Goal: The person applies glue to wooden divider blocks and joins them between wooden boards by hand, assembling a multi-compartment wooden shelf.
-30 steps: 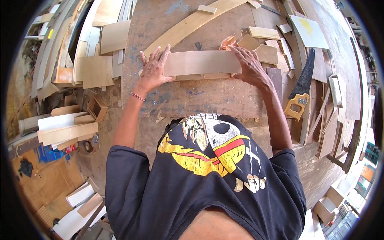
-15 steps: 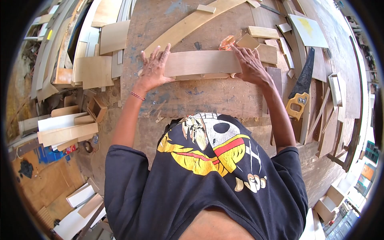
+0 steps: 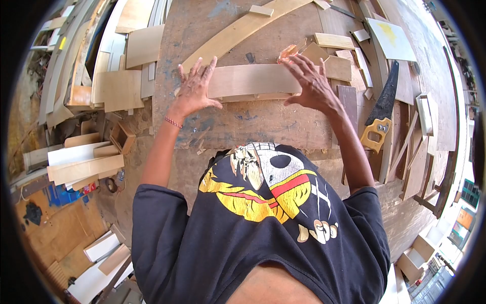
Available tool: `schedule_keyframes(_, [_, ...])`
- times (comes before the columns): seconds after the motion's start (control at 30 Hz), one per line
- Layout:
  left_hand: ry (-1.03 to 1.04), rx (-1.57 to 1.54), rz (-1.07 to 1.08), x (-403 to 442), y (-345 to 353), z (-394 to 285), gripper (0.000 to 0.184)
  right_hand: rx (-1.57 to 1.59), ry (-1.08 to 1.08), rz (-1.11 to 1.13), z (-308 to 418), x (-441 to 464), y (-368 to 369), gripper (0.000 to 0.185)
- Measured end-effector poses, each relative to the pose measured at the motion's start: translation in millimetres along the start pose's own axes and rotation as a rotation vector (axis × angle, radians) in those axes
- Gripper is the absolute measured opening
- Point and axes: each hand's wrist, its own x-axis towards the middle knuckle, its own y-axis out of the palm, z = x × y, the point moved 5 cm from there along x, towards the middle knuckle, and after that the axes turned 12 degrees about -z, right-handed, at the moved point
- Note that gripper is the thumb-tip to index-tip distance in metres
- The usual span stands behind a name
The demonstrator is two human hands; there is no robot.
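Note:
A pale wooden board [image 3: 253,80], slightly bowed, lies crosswise on the brown worktable [image 3: 238,121], with a lower wooden edge showing along its near side. My left hand [image 3: 194,88] rests at the board's left end, fingers spread and thumb out to the right. Over the right end is my right hand [image 3: 313,86], its fingers fanned out on or just above the surface; contact there is hard to tell. Neither hand is wrapped round the board. Behind my right hand sits a crumpled orange wrapper [image 3: 287,53].
A long curved wooden strip [image 3: 243,30] lies beyond the board, with a small block [image 3: 261,10] on it. To the right are a handsaw [image 3: 383,104], wood offcuts [image 3: 337,68] and a white panel [image 3: 392,40]. Stacked boards [image 3: 119,90] stand at the left.
My right hand has shifted slightly left over the board's end, and its fingers and thumb have spread wider. My left hand has barely moved, its thumb lifting a little.

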Motion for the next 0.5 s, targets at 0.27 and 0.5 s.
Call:
schedule_keyframes(0.27, [0.071, 0.084, -0.2, -3, -22, -16, 0.119, 0.081, -0.225, -0.105, 40, -7, 31, 0.096])
schedule_keyframes(0.5, [0.02, -0.296, -0.612, -61, -33, -82, 0.059, 0.176, -0.074, -0.112, 28, 5, -1, 0.092])
